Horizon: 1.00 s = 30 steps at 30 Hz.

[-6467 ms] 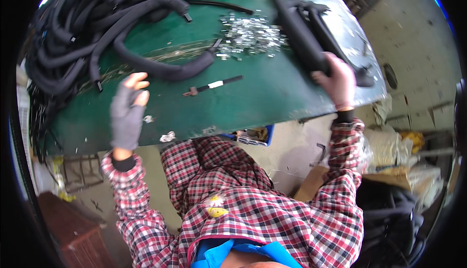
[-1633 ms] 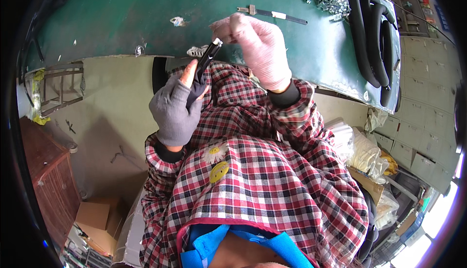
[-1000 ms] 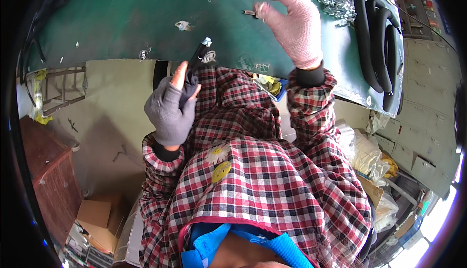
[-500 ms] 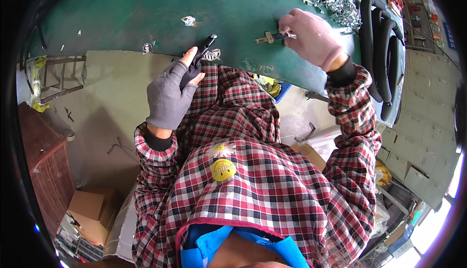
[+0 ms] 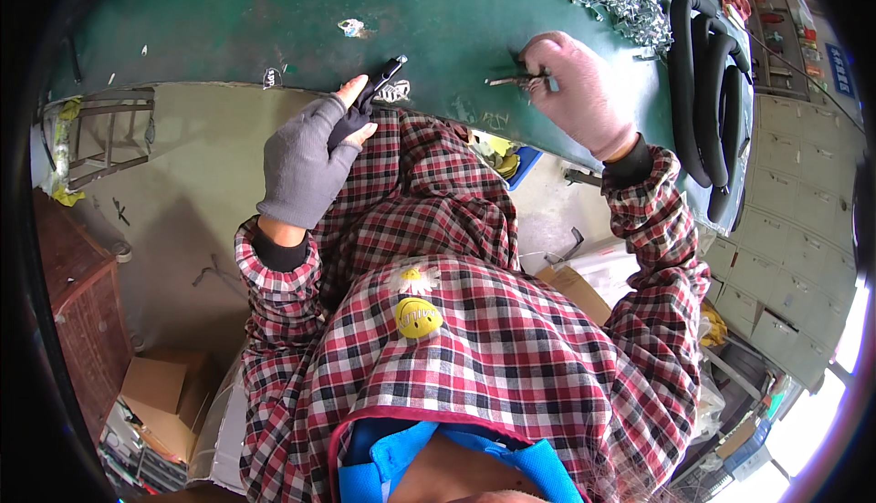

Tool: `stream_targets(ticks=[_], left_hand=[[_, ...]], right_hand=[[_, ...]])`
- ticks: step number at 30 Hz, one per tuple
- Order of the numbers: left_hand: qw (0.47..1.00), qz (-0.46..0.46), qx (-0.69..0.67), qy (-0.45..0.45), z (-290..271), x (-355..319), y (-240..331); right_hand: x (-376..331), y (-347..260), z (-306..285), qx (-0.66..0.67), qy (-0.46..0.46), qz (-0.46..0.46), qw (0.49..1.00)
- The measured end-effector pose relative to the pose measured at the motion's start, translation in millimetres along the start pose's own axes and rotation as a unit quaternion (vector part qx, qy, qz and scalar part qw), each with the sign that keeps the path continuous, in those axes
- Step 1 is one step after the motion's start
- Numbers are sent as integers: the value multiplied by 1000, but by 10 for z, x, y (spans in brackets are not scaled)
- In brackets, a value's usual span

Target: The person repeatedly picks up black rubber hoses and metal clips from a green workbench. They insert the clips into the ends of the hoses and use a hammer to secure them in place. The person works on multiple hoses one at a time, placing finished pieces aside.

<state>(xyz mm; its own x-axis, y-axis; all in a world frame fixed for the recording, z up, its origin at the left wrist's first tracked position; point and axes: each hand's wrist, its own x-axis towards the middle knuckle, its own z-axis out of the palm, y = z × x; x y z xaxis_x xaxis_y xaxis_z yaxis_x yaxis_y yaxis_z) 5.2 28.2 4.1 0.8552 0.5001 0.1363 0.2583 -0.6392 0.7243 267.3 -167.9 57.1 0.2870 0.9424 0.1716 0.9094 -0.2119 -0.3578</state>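
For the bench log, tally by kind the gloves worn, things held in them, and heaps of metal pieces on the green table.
Grey glove: 1
Pink glove: 1
Black tubular piece, held: 1
Metal-headed tool, held: 1
Silvery metal heap: 1
Total: 5

A head-worn fisheye looks down over the green table (image 5: pixel 228 24).

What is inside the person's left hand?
The left hand holds a black tube-like piece; its upper end sticks out and shows. The lower part is covered by the hand and cannot be seen.
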Motion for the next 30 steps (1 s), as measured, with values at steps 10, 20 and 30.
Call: stream_targets(ticks=[10,20,30], left_hand=[[999,-19,1,-30,-109,-31,89],[999,-5,5,-32,-158,-72,194],[998,44,25,-38,-156,-129,161]], right_hand=[[630,57,110,218,-204,-25,954],[896,-95,-24,138,-331,23,933],[1032,-160,-76,92,-437,77,891]])
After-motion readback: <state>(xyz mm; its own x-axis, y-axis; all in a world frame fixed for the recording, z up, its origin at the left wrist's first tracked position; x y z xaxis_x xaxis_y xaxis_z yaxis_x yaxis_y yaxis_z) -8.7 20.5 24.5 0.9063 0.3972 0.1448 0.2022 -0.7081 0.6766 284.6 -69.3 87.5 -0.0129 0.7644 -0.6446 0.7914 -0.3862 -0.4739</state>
